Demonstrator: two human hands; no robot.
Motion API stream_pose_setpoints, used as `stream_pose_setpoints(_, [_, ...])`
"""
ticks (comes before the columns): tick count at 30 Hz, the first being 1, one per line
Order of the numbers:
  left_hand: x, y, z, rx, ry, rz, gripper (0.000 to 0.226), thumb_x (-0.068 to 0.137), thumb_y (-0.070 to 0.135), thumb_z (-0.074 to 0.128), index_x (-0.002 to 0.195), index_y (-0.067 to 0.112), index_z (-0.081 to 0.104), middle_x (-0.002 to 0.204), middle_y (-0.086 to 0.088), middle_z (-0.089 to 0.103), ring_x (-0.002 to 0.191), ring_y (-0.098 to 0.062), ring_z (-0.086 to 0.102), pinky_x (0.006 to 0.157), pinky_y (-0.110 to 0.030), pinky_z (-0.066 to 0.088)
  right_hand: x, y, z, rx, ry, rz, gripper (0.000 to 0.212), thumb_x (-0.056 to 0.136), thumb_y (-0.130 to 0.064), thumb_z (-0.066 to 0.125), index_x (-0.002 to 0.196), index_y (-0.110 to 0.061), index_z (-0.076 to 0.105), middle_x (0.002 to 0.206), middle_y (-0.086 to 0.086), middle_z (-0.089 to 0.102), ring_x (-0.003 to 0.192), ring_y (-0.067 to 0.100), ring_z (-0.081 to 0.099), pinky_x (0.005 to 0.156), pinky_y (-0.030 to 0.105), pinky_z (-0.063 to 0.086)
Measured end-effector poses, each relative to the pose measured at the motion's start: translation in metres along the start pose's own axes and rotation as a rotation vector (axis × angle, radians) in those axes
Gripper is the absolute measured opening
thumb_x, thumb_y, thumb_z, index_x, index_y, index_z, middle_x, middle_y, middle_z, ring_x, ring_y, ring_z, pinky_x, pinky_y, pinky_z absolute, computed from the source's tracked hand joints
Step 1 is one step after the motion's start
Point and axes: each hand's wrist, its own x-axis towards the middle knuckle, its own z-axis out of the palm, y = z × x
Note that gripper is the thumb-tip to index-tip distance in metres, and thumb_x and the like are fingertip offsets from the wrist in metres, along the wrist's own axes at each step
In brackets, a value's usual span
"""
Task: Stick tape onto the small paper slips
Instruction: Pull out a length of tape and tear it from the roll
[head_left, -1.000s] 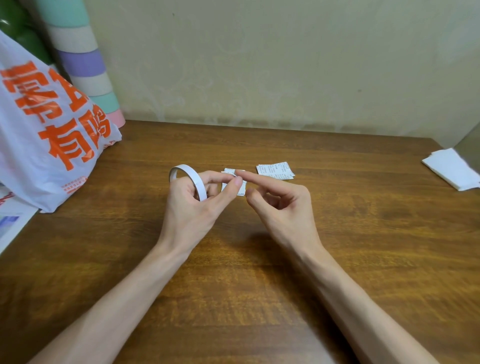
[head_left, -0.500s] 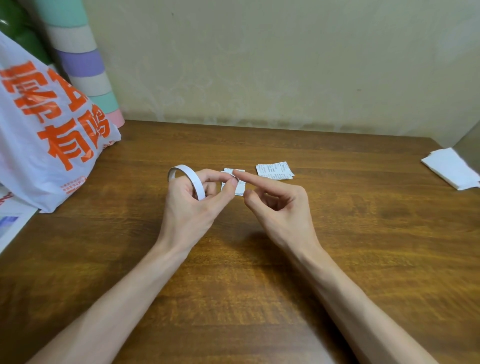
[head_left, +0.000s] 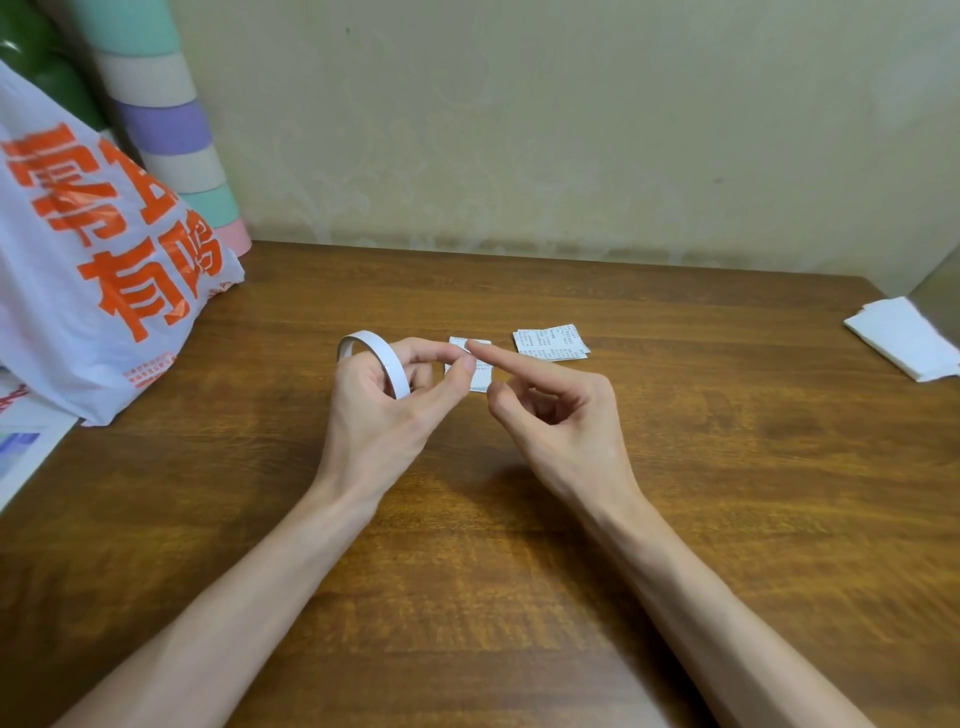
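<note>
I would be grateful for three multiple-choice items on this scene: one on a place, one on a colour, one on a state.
1. The plastic bag lies on the table's: A left side; B right side; C middle.
2. The bag's lettering is: A blue; B orange; C black.
3. The tape roll is: A flat on the table; B inside the bag; C held in the left hand.
Answers: 1 A, it fills the left edge; 2 B, bold orange characters show; 3 C, that hand grips the ring above the wood.
</note>
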Motion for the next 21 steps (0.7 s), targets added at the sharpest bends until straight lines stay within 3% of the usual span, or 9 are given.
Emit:
stream_pose_setpoints(5, [-0.0002, -0.0005, 0.0001, -0.014, -0.001, -0.006, 0.009, 0.092, 0.020, 0.080, 0.085, 0.015, 0.078, 0.058, -0.007, 0.028, 0.052, -0.015, 0.026, 0.056, -0.032, 0.032, 0.0001, -0.0008, 0.0003, 0.002, -0.006, -0.010, 0.043, 0.093, 0.005, 0.064, 0.118, -0.026, 0.081, 0.057, -0.009, 0.038, 0.054, 0.010, 0.026, 0.053, 0.018, 0.027])
stream_pose_setpoints(12, [0.0005, -0.0013, 0.0000, -0.006, -0.014, 0.005, 0.009, 0.092, 0.019, 0.081, 0.084, 0.015, 0.077, 0.057, -0.007, 0.029, 0.052, -0.018, 0.026, 0.055, -0.036, 0.032, -0.0006, -0.0004, 0.0000, 0.001, -0.012, -0.009, 0.043, 0.093, 0.006, 0.063, 0.118, -0.025, 0.081, 0.056, -0.011, 0.038, 0.053, 0.010, 0.026, 0.052, 0.019, 0.027])
stream_pose_setpoints(17, [0.0010, -0.0016, -0.0005, -0.009, -0.024, 0.025, 0.012, 0.087, 0.023, 0.076, 0.079, 0.014, 0.073, 0.053, 0.001, 0.029, 0.050, -0.014, 0.024, 0.050, -0.020, 0.031, -0.0011, 0.0001, 0.0025, -0.012, -0.025, -0.016, 0.045, 0.091, 0.006, 0.063, 0.117, -0.027, 0.081, 0.057, -0.009, 0.037, 0.055, 0.011, 0.026, 0.053, 0.019, 0.028])
stream_pose_setpoints(21, [0.0011, -0.0018, -0.0017, -0.016, -0.031, 0.013, 0.011, 0.086, 0.025, 0.077, 0.078, 0.017, 0.073, 0.055, -0.004, 0.028, 0.051, -0.017, 0.024, 0.050, -0.026, 0.029, -0.0012, -0.0008, 0.0016, -0.018, -0.019, -0.022, 0.045, 0.091, 0.006, 0.064, 0.116, -0.026, 0.082, 0.057, -0.009, 0.040, 0.054, 0.011, 0.027, 0.052, 0.019, 0.029])
